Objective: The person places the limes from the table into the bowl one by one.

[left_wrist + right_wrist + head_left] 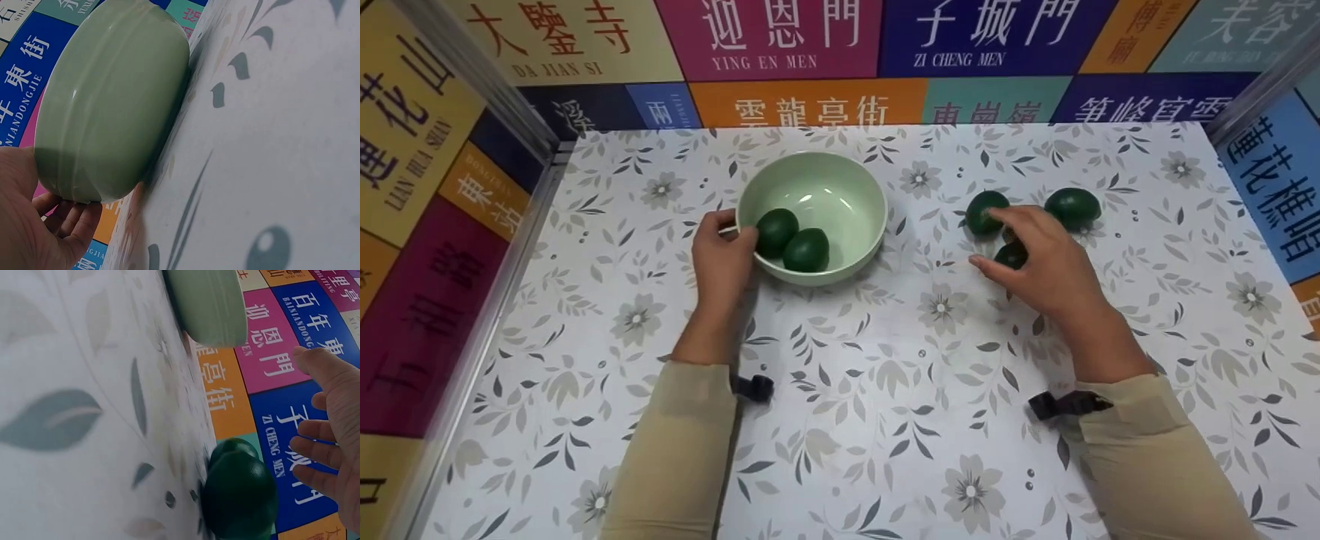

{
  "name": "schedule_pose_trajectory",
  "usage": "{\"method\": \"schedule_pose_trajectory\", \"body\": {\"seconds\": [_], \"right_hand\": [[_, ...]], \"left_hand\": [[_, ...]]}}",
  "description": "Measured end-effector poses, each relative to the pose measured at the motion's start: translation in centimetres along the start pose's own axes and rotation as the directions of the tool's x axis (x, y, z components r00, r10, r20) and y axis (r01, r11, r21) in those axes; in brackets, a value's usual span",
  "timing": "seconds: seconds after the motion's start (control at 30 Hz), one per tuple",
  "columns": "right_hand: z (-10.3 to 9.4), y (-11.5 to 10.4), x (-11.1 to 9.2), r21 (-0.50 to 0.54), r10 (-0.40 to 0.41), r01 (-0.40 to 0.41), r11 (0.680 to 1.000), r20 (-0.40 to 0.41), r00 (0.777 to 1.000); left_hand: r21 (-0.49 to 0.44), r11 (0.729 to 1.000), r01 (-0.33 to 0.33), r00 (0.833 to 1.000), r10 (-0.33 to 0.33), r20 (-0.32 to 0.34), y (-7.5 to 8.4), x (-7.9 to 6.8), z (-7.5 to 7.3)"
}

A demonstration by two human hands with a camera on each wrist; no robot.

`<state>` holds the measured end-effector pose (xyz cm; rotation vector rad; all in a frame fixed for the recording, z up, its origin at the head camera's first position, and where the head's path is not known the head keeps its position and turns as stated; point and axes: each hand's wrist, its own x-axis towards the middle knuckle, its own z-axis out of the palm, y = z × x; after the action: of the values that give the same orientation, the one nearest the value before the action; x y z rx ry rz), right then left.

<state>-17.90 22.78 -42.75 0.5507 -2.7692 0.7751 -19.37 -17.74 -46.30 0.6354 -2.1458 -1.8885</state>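
Observation:
A pale green bowl (pixel 855 202) stands on the patterned cloth, and its outer wall (pixel 112 107) fills much of the left wrist view. Inside it, on the left, lie two dark green oval fruits, a rear one (pixel 777 233) and a front one (pixel 807 250); their kind is unclear. My left hand (pixel 721 259) pinches the bowl's left rim, thumb at the edge and fingers outside. Over more such fruits my right hand (pixel 1046 259) hovers with parted fingers, holding nothing. One fruit (pixel 986 212) is by its fingertips, another (pixel 1010 255) is partly hidden behind the hand, and a third (pixel 1072 208) lies beyond.
White cloth with grey flowers and leaves (pixel 885 420) covers the table. Colourful panels with Chinese lettering (pixel 810 101) rise along the back and both sides. Metal frame posts (pixel 529 139) stand at the corners. A dark strap piece (pixel 754 388) sits at each sleeve cuff.

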Motion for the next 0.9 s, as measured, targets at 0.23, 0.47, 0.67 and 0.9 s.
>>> {"method": "schedule_pose_trajectory", "body": {"seconds": [0.23,0.47,0.67,0.9], "right_hand": [[-1.1,1.4,0.2,0.0,0.085,-0.085,0.996,0.04,0.996],[-1.2,2.3,0.1,-0.013,0.136,-0.135,0.991,0.109,0.985],[-1.2,2.7,0.0,-0.025,0.139,-0.137,0.99,0.124,0.982],[-1.0,3.0,-0.1,-0.057,0.167,-0.16,0.985,0.147,0.975]], "left_hand": [[-0.013,1.0,-0.005,1.0,0.004,-0.011,0.0,-0.1,0.1],[-0.036,0.999,0.002,1.0,-0.002,-0.007,-0.1,-0.2,0.1],[-0.022,1.0,-0.002,1.0,0.002,-0.011,-0.2,-0.1,0.1],[-0.013,1.0,-0.01,1.0,0.01,-0.017,-0.1,-0.1,0.2]]}}
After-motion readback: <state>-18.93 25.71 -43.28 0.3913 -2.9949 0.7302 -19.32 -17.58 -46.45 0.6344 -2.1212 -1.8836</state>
